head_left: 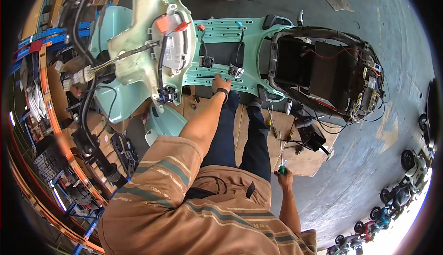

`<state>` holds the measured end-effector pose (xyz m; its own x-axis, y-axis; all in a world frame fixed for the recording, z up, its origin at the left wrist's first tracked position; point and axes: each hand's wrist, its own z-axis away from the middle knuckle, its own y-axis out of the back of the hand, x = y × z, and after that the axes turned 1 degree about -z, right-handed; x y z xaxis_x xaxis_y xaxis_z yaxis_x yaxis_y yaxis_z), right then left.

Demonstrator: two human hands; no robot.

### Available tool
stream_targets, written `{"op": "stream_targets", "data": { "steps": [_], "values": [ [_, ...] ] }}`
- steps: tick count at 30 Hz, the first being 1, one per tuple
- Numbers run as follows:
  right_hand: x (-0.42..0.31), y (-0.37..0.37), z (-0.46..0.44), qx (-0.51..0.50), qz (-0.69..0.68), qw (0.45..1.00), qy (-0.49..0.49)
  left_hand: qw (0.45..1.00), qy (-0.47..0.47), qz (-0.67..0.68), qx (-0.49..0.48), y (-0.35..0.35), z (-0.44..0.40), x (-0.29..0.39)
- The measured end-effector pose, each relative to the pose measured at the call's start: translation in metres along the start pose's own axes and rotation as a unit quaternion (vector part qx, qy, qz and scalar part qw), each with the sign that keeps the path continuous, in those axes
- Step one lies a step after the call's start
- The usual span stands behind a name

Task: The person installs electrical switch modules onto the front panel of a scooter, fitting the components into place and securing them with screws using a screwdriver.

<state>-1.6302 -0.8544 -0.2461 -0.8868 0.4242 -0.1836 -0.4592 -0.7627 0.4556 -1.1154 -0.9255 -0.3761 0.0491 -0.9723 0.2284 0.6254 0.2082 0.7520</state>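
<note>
My left hand (221, 85), with a black band at the wrist, reaches to the near edge of a mint-green scooter floorboard (251, 83). Its fingers are drawn together by a thin dark strip; what they hold is too small to tell. Lower right, my right hand (284, 177) is closed round the green handle of a screwdriver (282, 167), its long shaft pointing forward. Two connectors hang on cables over the floorboard: a left one (206, 61) and a right one (236, 71). The green front cover (131, 42) holds a white instrument housing (174, 47) with red plugs.
Right of the floorboard is an open black seat compartment (295, 63) with loose wiring. Flattened cardboard (300, 162) lies on the floor with screwdrivers and a black bracket (314, 137). A black handlebar tube (83, 112) and orange racking (53, 112) stand left; parked scooters (394, 195) are far right.
</note>
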Motion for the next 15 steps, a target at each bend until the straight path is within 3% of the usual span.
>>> {"op": "stream_targets", "data": {
  "steps": [2,4,5,6,8,12,15],
  "values": [
    [0.018,-0.014,0.013,-0.035,-0.133,0.987,-0.080,0.999,-0.025,-0.019,-0.038,-0.019,-0.032,-0.007],
    [0.008,-0.024,0.027,-0.049,-0.158,0.978,-0.128,0.980,0.067,0.170,-0.077,-0.031,-0.052,-0.008],
    [0.009,-0.032,0.030,-0.064,-0.192,0.963,-0.179,0.957,0.148,0.223,-0.114,-0.007,-0.029,0.027],
    [0.009,-0.041,0.033,-0.080,-0.224,0.944,-0.229,0.959,0.148,0.217,-0.109,-0.014,-0.033,0.032],
    [0.009,-0.057,0.035,-0.093,-0.239,0.938,-0.232,0.925,0.206,0.301,-0.104,-0.029,-0.045,0.041],
    [0.018,-0.073,0.036,-0.062,-0.250,0.952,-0.166,0.925,0.203,0.317,-0.054,-0.068,-0.074,0.039],
    [0.006,-0.060,0.043,-0.038,-0.250,0.956,-0.149,0.910,0.207,0.352,-0.066,-0.042,-0.048,0.058]
  ]
}}
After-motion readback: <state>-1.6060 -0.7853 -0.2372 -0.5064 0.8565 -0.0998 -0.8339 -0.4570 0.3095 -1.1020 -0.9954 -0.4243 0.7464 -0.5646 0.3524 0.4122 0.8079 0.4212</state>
